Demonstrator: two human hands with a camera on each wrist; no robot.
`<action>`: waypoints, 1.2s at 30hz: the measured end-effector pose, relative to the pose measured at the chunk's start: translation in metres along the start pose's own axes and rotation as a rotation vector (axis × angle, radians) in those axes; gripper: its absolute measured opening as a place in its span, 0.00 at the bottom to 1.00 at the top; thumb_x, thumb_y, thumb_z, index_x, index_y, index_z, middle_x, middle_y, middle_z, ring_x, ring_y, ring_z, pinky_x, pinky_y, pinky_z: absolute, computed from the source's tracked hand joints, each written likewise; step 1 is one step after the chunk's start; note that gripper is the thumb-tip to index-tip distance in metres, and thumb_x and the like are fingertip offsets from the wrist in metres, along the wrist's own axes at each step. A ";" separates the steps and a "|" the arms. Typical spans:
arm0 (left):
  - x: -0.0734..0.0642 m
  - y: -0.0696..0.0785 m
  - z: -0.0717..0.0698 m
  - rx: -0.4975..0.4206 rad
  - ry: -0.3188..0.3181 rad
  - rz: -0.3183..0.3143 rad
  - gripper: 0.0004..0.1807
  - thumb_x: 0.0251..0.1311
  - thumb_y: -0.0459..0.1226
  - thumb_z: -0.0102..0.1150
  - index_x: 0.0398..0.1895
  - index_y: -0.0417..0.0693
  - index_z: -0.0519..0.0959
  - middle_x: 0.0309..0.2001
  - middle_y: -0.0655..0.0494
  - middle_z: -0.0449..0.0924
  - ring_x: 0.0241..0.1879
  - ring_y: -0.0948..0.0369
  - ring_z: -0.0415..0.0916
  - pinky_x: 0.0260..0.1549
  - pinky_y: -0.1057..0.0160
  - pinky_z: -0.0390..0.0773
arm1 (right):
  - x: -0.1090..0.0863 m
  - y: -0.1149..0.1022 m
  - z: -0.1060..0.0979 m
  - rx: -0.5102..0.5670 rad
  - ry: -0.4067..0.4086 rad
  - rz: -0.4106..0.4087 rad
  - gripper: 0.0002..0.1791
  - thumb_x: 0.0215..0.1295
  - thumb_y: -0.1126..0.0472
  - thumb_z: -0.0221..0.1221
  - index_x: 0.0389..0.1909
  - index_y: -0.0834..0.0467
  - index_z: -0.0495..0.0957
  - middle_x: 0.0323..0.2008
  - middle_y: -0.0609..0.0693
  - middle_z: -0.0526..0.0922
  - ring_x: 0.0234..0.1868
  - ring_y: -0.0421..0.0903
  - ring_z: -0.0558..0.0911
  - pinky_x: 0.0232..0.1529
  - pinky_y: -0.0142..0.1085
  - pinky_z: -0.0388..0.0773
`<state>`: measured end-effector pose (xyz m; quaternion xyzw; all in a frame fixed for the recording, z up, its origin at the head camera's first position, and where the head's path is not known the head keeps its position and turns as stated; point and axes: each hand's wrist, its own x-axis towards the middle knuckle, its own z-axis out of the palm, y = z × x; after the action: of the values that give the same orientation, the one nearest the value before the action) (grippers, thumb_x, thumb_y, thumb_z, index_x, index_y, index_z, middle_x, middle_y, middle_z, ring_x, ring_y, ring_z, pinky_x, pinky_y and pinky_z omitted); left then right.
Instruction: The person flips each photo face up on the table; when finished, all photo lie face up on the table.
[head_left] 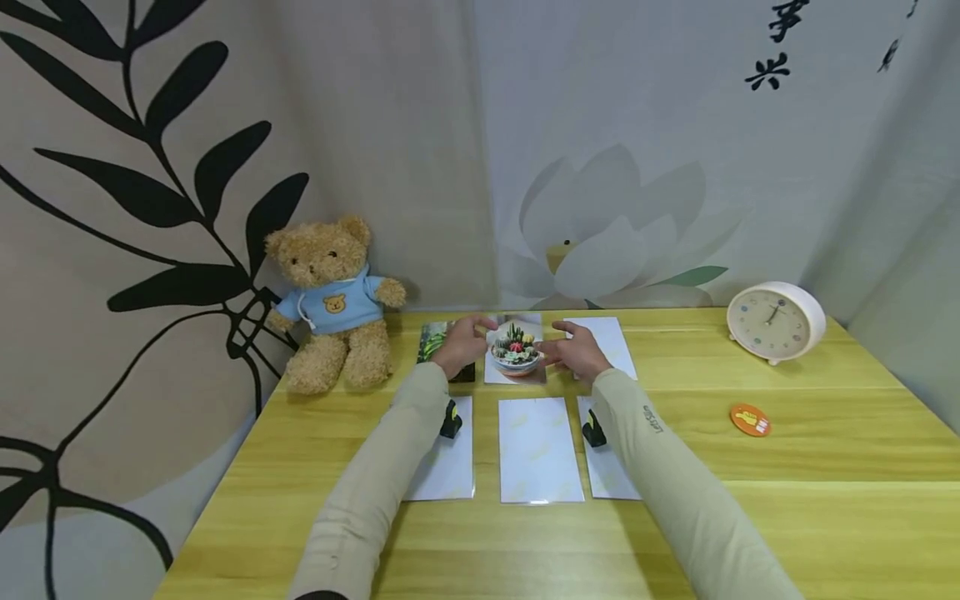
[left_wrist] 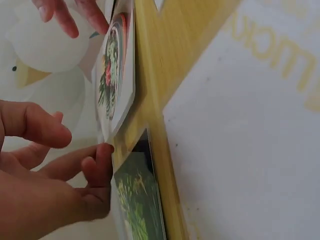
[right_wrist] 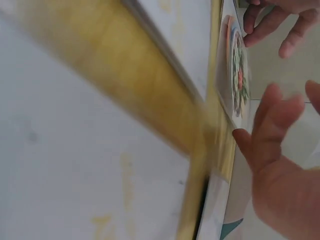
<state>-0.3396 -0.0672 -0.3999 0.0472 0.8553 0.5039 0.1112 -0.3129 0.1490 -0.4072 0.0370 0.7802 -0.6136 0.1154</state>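
A photo card of a bowl of succulents lies in the middle of the back row, picture side up. My left hand is at its left edge, and in the left wrist view a fingertip meets the card's near corner. On the opposite side is my right hand, fingers loosely spread, one fingertip at the card's edge in the right wrist view. Partly hidden under my left hand is a card with green plants. Beneath my right hand lies a white card.
Three white cards form the front row: left, middle and right, the outer two partly under my sleeves. A teddy bear sits at the back left. To the right are a round clock and an orange disc.
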 end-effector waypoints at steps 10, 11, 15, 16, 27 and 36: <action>0.004 0.001 0.004 0.094 -0.043 -0.005 0.29 0.59 0.21 0.42 0.64 0.42 0.74 0.63 0.42 0.75 0.13 0.67 0.52 0.14 0.68 0.58 | 0.000 -0.001 0.001 0.114 -0.061 0.023 0.41 0.76 0.56 0.53 0.81 0.60 0.42 0.70 0.65 0.70 0.25 0.39 0.83 0.28 0.26 0.81; 0.004 0.001 0.005 0.100 -0.040 -0.003 0.29 0.59 0.20 0.42 0.64 0.41 0.74 0.67 0.42 0.72 0.13 0.67 0.52 0.13 0.68 0.58 | 0.000 -0.001 0.001 0.114 -0.065 0.021 0.41 0.77 0.56 0.53 0.81 0.60 0.42 0.71 0.65 0.69 0.25 0.40 0.83 0.28 0.26 0.81; 0.004 0.000 0.006 0.138 -0.030 -0.006 0.27 0.60 0.21 0.42 0.63 0.41 0.75 0.70 0.43 0.70 0.12 0.66 0.52 0.12 0.69 0.57 | 0.000 -0.002 0.001 0.122 -0.088 0.025 0.42 0.77 0.55 0.52 0.81 0.58 0.38 0.72 0.65 0.67 0.25 0.39 0.83 0.29 0.26 0.81; 0.003 0.000 0.006 0.155 -0.022 -0.003 0.27 0.61 0.22 0.42 0.63 0.41 0.75 0.70 0.43 0.70 0.13 0.65 0.52 0.13 0.68 0.58 | -0.001 -0.002 0.000 0.123 -0.093 0.026 0.43 0.77 0.55 0.52 0.82 0.57 0.37 0.72 0.65 0.67 0.24 0.39 0.83 0.30 0.27 0.82; -0.008 0.020 0.026 -0.067 -0.122 0.093 0.21 0.72 0.31 0.46 0.65 0.37 0.72 0.63 0.36 0.75 0.62 0.43 0.75 0.59 0.49 0.78 | -0.019 -0.015 -0.033 -0.182 -0.260 -0.059 0.30 0.79 0.51 0.47 0.74 0.63 0.61 0.64 0.67 0.76 0.51 0.56 0.86 0.44 0.38 0.84; -0.007 0.043 0.066 -0.420 -0.336 -0.005 0.27 0.72 0.30 0.41 0.74 0.36 0.61 0.74 0.35 0.60 0.72 0.42 0.65 0.72 0.50 0.67 | -0.036 -0.008 -0.074 -0.621 -0.187 -0.145 0.23 0.77 0.53 0.51 0.63 0.65 0.73 0.55 0.65 0.82 0.50 0.58 0.85 0.48 0.46 0.85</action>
<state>-0.3185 0.0083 -0.3925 0.1040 0.7017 0.6551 0.2601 -0.2895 0.2212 -0.3753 -0.1119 0.9167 -0.3536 0.1484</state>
